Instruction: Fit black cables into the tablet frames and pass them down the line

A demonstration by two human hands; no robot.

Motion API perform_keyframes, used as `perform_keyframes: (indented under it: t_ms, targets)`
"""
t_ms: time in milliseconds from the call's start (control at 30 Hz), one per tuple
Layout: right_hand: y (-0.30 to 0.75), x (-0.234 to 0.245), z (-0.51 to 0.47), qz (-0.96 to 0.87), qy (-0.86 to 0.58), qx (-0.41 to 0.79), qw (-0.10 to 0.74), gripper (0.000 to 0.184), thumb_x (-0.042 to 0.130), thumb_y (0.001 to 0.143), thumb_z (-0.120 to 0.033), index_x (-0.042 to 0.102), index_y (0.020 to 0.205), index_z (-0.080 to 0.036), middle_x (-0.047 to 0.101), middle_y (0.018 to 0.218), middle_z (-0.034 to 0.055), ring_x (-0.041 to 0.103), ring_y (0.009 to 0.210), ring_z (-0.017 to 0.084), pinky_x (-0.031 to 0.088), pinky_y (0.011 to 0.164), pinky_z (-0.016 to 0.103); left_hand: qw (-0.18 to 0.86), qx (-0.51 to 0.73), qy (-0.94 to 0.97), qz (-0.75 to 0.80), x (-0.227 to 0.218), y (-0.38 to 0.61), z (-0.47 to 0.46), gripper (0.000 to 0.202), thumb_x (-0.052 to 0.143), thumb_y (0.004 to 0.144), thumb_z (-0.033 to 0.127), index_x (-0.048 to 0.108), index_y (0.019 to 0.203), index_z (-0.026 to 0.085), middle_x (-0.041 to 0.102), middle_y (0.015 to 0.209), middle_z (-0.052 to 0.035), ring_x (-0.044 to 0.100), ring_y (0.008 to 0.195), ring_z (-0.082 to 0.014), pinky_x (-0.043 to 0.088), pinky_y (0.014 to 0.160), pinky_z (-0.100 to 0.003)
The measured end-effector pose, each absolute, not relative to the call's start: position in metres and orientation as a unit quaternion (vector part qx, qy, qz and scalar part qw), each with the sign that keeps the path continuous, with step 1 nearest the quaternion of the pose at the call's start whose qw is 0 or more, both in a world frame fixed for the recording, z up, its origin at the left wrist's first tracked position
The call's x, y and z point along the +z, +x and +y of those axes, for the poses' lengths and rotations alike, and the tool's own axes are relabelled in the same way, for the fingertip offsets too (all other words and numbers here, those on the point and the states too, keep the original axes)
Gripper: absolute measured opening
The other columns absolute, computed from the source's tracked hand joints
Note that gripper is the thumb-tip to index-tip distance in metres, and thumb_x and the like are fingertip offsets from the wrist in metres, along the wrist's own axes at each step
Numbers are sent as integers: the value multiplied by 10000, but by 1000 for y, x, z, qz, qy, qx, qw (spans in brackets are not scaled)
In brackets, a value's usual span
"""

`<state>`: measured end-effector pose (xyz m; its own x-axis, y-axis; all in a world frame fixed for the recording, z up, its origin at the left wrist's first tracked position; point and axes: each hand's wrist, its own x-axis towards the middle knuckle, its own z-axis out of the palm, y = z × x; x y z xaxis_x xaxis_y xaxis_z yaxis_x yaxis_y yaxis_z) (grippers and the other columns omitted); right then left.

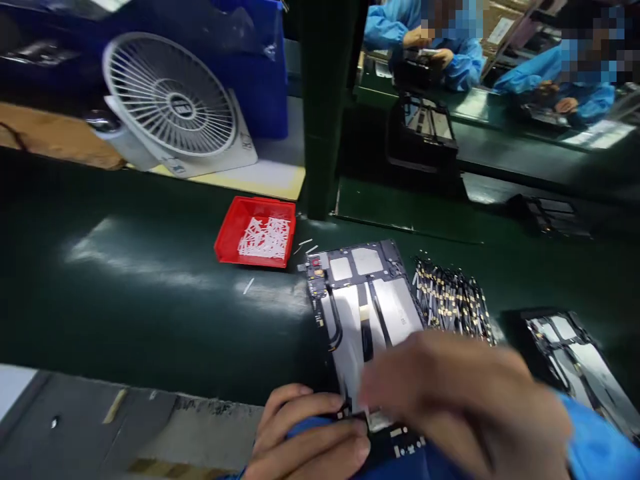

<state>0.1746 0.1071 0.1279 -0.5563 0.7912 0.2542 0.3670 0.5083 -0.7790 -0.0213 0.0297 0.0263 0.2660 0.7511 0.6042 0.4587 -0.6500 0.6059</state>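
Observation:
An opened tablet (400, 303) with its silvery inside, dark cables and circuit boards showing lies tilted at the front of the green bench. My left hand (310, 433) grips its lower left edge, fingers bent over the frame. Above the tablet's lower right part is my right hand (460, 393), smeared by motion; its fingertips and anything in them cannot be made out. It hides part of the tablet. Just right of the tablet lies a pile of thin dark cables (453, 297) with gold-coloured ends.
A red bin (227, 233) holds white strips, with a loose strip (249, 286) nearby. A white fan (173, 100) stands behind. Another opened tablet (585, 367) lies at right. A dark post (323, 107) rises mid-bench. Co-workers in blue sleeves (467, 63) sit across.

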Motion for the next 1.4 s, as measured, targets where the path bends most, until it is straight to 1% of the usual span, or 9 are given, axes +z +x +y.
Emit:
perform_keyframes:
  t_ms: [100, 300, 467, 533, 600, 700, 867, 1000, 1400]
  targets:
    - [137, 120, 177, -785, -407, 299, 359, 56, 699, 868, -256, 741, 872, -220, 756, 891, -33, 707, 819, 111, 531, 772, 204, 148, 503, 748, 406, 27, -18, 32, 112, 595, 915, 185, 654, 980, 254, 781, 787, 57, 730, 864, -145, 513, 942, -287]
    - [78, 75, 272, -829, -393, 319, 238, 152, 615, 906, -181, 740, 989, -154, 726, 1050, 46, 662, 1044, 181, 482, 929, 301, 224, 493, 744, 391, 27, -23, 34, 54, 520, 955, 175, 537, 930, 219, 787, 863, -1, 719, 986, -144, 451, 1065, -327]
    - [127, 99, 224, -816, -440, 258, 270, 341, 565, 938, -432, 676, 1105, -156, 627, 1026, 50, 617, 996, 174, 489, 912, 327, 244, 472, 750, 393, 26, -31, 49, 96, 626, 889, 166, 592, 965, 215, 743, 1105, -93, 637, 1166, -216, 482, 1040, -391]
    - [157, 111, 179, -810, -453, 282, 244, 353, 361, 1034, -356, 603, 1249, -217, 607, 1011, 42, 608, 980, 153, 506, 897, 306, 267, 484, 739, 386, 21, -31, 61, 121, 666, 860, 157, 625, 959, 212, 741, 1106, -88, 645, 1149, -224, 472, 1046, -425]
    - [181, 112, 128, -806, -446, 325, 212, 347, 394, 1021, -242, 525, 1342, -235, 608, 996, 41, 615, 918, 129, 538, 798, 227, 301, 493, 724, 377, 16, -30, 73, 125, 692, 840, 148, 647, 935, 215, 758, 1033, -56, 677, 1075, -207, 467, 1040, -424]
    - [193, 92, 65, -802, -428, 345, 234, 311, 520, 949, -123, 589, 1245, -186, 632, 936, 37, 631, 808, 101, 544, 725, 154, 345, 490, 713, 364, 11, -28, 87, 120, 719, 821, 140, 665, 894, 217, 768, 934, -13, 704, 964, -169, 449, 1026, -379]
    - [177, 58, 32, -764, -444, 307, 352, 145, 610, 879, -48, 644, 984, -142, 674, 884, 45, 635, 829, 132, 551, 830, 231, 371, 482, 707, 360, 8, -27, 92, 127, 734, 807, 127, 674, 873, 219, 762, 893, 8, 704, 911, -149, 436, 995, -346]
    - [174, 55, 34, -778, -473, 277, 306, 119, 554, 936, -108, 654, 950, -171, 651, 907, 50, 613, 937, 152, 546, 833, 243, 374, 481, 708, 358, 7, -28, 90, 140, 733, 806, 121, 679, 884, 224, 759, 886, 5, 703, 914, -163, 454, 972, -363]
    - [177, 53, 35, -805, -455, 279, 259, 178, 475, 986, -159, 652, 970, -167, 641, 891, 53, 608, 925, 148, 548, 841, 239, 342, 488, 716, 365, 9, -27, 90, 83, 689, 847, 158, 674, 899, 222, 759, 870, 2, 707, 893, -174, 469, 951, -382]
